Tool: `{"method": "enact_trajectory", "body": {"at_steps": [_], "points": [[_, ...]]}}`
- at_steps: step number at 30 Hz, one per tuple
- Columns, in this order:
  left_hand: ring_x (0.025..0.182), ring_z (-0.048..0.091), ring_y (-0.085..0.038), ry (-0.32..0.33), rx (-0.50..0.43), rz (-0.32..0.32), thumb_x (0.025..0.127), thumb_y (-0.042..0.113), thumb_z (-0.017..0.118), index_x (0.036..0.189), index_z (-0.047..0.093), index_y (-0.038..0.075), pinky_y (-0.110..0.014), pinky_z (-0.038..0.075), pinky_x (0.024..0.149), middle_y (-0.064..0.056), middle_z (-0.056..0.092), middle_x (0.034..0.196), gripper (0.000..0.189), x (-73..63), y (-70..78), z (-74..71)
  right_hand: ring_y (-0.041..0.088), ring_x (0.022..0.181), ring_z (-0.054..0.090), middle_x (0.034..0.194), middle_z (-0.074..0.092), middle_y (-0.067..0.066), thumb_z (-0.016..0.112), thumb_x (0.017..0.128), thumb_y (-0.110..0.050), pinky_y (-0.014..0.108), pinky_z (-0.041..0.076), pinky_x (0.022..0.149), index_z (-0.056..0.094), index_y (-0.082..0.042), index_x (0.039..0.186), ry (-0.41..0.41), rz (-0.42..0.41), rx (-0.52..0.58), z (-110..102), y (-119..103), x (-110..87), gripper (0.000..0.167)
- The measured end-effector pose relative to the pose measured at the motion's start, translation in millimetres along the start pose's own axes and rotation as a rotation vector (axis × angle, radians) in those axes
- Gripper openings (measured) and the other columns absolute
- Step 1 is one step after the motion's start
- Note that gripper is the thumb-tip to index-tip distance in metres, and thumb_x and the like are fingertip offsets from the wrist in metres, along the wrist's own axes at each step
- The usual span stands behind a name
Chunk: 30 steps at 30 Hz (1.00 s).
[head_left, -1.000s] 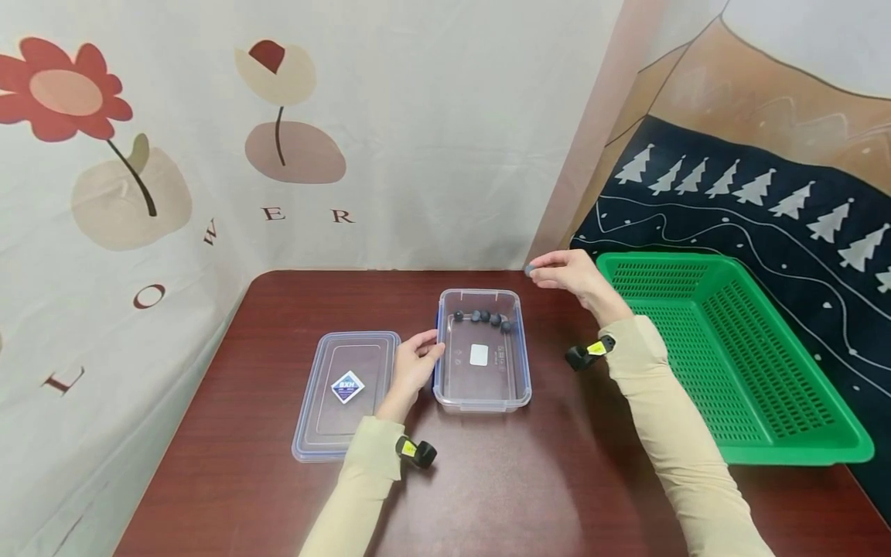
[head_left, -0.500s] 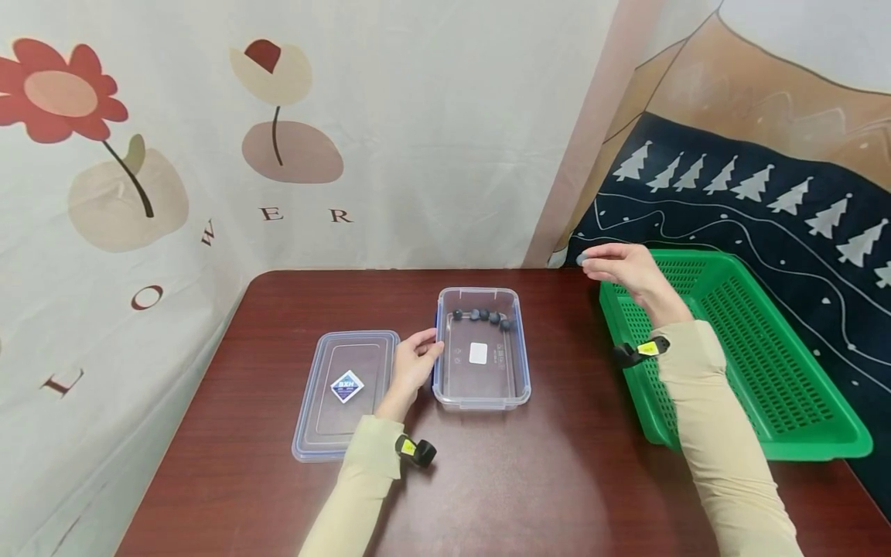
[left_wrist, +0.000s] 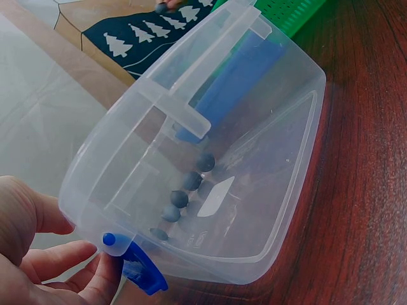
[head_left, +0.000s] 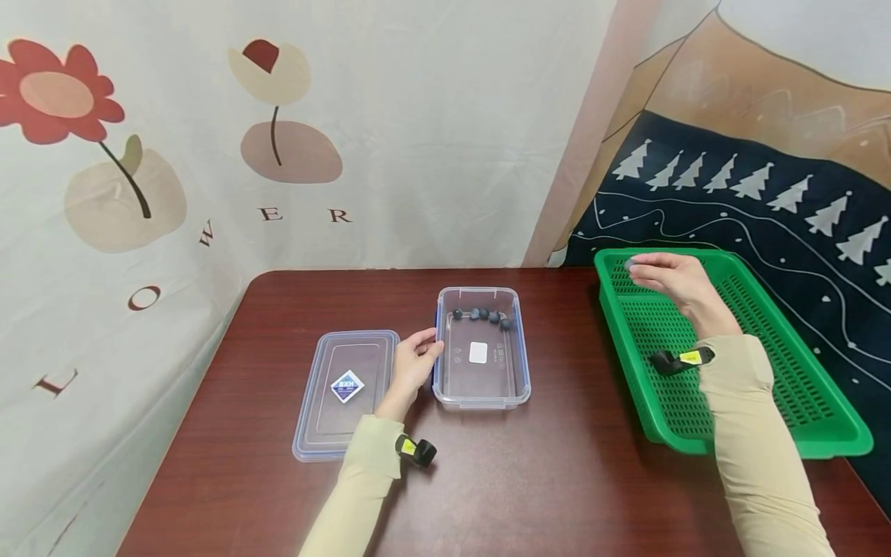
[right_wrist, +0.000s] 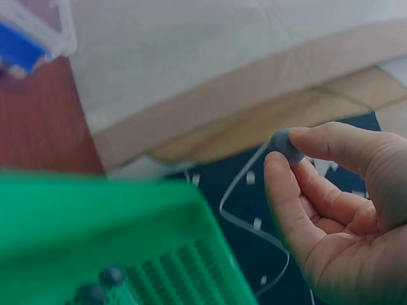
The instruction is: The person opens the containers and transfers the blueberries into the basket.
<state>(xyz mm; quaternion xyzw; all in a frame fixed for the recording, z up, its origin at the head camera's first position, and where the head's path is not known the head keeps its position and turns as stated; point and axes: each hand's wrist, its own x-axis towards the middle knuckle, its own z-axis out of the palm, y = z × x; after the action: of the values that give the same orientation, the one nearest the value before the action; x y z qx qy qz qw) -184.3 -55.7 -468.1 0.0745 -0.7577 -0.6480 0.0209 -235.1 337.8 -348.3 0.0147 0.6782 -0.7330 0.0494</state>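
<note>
My right hand (head_left: pixel 678 282) pinches a single blueberry (right_wrist: pixel 286 147) between thumb and fingertips, above the far end of the green basket (head_left: pixel 647 418) in the head view. My left hand (head_left: pixel 412 363) holds the left side of a clear plastic food container (head_left: pixel 480 402), its fingers at a blue latch (left_wrist: pixel 143 270) in the left wrist view. Several blueberries (head_left: pixel 494 317) lie in a loose row near the container's far end. Dark blueberries (right_wrist: pixel 112 276) also show inside the basket in the right wrist view.
A clear lid (head_left: pixel 327 425) with a blue diamond label lies left of the container on the reddish-brown table (head_left: pixel 230 425). Printed cloth (head_left: pixel 445 139) hangs behind the table's far edge. The basket stands at the right side.
My right hand has moved right with the blueberry, from beside the container to above the basket. The left hand has stayed at the container's side.
</note>
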Motion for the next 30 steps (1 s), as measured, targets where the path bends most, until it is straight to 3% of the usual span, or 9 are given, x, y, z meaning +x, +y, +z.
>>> {"method": "enact_trajectory", "body": {"at_steps": [6, 13, 20, 30], "points": [[0.096, 0.063, -0.03, 0.0, 0.012, -0.004, 0.086, 0.0, 0.062, 0.117, 0.06, -0.008, -0.034, 0.052, 0.081, -0.023, 0.064, 0.11, 0.032, -0.1, -1.2, -0.1, 0.009, 0.078, 0.067, 0.085, 0.071, 0.0, 0.064, 0.084, 0.007, 0.021, 0.054, 0.071, 0.073, -0.008, 0.087, 0.011, 0.012, 0.079, -25.3, 13.1, -3.4, 0.018], [0.097, 0.063, -0.031, -0.004, 0.014, -0.009, 0.087, 0.001, 0.062, 0.118, 0.06, -0.008, -0.035, 0.051, 0.082, -0.023, 0.064, 0.111, 0.032, -0.3, 0.0, -0.6, 0.008, 0.081, 0.067, 0.088, 0.07, -0.003, 0.064, 0.085, 0.002, 0.023, 0.053, 0.078, 0.073, -0.012, 0.089, 0.044, 0.027, 0.035, -51.2, 28.7, -3.4, 0.017], [0.095, 0.063, -0.03, 0.0, 0.02, -0.006, 0.087, 0.002, 0.063, 0.117, 0.06, -0.007, -0.034, 0.052, 0.081, -0.023, 0.064, 0.109, 0.032, 0.1, 0.0, -0.5, 0.01, 0.082, 0.067, 0.09, 0.07, 0.001, 0.058, 0.087, 0.008, 0.024, 0.053, 0.077, 0.071, -0.007, 0.094, -0.025, 0.038, 0.099, -72.2, 42.6, -0.3, 0.021], [0.096, 0.063, -0.03, 0.0, 0.025, -0.013, 0.087, 0.001, 0.062, 0.117, 0.06, -0.007, -0.034, 0.052, 0.081, -0.023, 0.064, 0.11, 0.032, 0.6, -1.5, 0.0, 0.006, 0.085, 0.066, 0.09, 0.07, -0.005, 0.058, 0.09, 0.001, 0.022, 0.052, 0.079, 0.071, -0.016, 0.091, -0.051, 0.108, -0.044, -90.4, 61.8, -0.9, 0.022]]}}
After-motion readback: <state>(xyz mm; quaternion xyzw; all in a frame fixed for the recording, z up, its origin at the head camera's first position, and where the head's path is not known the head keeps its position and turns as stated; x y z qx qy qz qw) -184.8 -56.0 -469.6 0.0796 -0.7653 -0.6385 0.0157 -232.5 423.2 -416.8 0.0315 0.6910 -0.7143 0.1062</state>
